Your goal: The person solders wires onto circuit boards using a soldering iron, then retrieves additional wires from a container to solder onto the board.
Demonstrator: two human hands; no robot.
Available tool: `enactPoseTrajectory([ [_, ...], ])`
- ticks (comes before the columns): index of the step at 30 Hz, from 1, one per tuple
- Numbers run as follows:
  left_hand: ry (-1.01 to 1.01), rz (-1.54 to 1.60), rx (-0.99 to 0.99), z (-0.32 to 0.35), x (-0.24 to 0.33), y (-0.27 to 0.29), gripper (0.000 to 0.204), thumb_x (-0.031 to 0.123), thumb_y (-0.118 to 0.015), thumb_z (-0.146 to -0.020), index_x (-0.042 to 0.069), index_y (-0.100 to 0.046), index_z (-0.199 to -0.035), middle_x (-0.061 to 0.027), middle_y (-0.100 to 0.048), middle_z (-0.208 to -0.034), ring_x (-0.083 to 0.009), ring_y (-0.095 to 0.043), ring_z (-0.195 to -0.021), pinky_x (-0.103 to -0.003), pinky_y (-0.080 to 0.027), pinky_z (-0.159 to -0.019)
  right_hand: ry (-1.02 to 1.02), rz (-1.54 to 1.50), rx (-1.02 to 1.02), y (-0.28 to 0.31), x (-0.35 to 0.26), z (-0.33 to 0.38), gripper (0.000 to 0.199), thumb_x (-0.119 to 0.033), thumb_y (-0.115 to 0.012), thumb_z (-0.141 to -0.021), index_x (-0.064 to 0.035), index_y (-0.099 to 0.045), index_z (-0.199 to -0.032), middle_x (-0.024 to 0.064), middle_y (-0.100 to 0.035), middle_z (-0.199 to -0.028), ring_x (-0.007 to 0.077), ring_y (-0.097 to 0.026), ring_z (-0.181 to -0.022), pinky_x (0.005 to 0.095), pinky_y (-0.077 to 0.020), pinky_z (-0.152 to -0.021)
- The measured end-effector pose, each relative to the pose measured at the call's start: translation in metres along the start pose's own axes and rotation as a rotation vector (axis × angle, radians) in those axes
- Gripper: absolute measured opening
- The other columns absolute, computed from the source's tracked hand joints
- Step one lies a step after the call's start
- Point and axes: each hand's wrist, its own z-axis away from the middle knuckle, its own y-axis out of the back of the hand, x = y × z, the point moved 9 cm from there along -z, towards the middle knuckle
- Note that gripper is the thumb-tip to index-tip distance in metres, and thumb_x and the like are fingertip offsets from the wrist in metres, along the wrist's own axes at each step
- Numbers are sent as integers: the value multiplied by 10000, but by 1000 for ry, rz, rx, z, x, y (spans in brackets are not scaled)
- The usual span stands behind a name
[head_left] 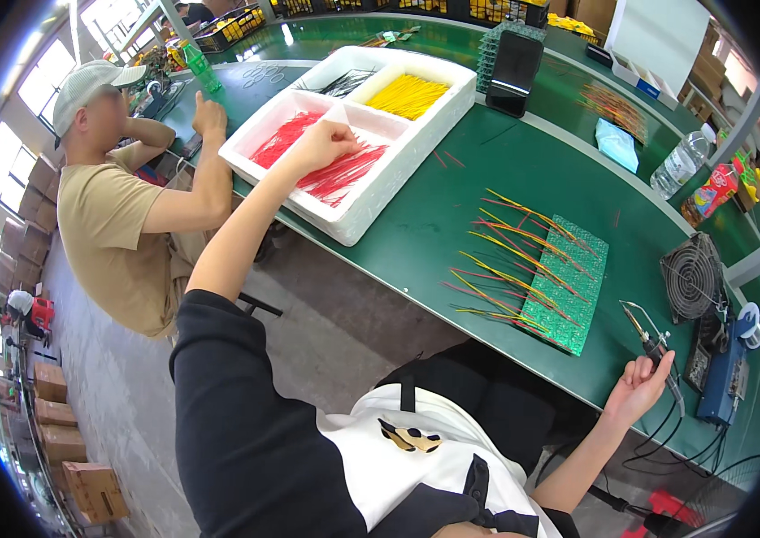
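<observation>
My left hand reaches over a white foam box, its fingers pinched together right above the red wires; whether a wire is between the fingertips is hidden. Yellow wires and black wires fill other compartments of the box. In my right hand is a soldering iron, its bent tip pointing up and away from me. Between the hands, a green circuit board panel lies on the bench, with several red and yellow wires sticking out of it to the left.
A fan, a blue soldering station and a solder spool stand at the right. Bottles and a black phone-like device line the back. A person in a cap sits at the left beside the green bench.
</observation>
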Motion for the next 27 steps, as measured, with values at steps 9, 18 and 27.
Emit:
enactPoseTrajectory([
  [9, 223, 646, 142, -1, -17, 22, 161, 125, -556, -878, -25, -585, -926, -88, -632, -819, -91, -583, -662, -202, -486, -582, -7, 20, -51, 0, 4, -5, 300, -290, -466, -936, -7, -566, -919, -57, -277, -551, 23, -228, -473, 198, -180, -404],
  [18, 181, 752, 192, 5, 3, 26, 162, 129, -548, -883, -26, -573, -923, -113, -644, -852, -93, -559, -638, -195, -482, -608, -19, -11, -43, 0, 3, -3, 283, -273, -472, -935, -3, -557, -940, -54, -263, -545, 32, -215, -473, 207, -173, -406],
  [27, -45, 7, -80, -1, 3, -4, 265, 242, -743, -691, 36, -591, -763, -5, -494, -615, -112, -481, -592, -265, -394, -576, -12, -56, -22, -1, 2, -3, 258, -258, -492, -925, -8, -556, -922, -53, -249, -543, 37, -209, -478, 210, -170, -403],
])
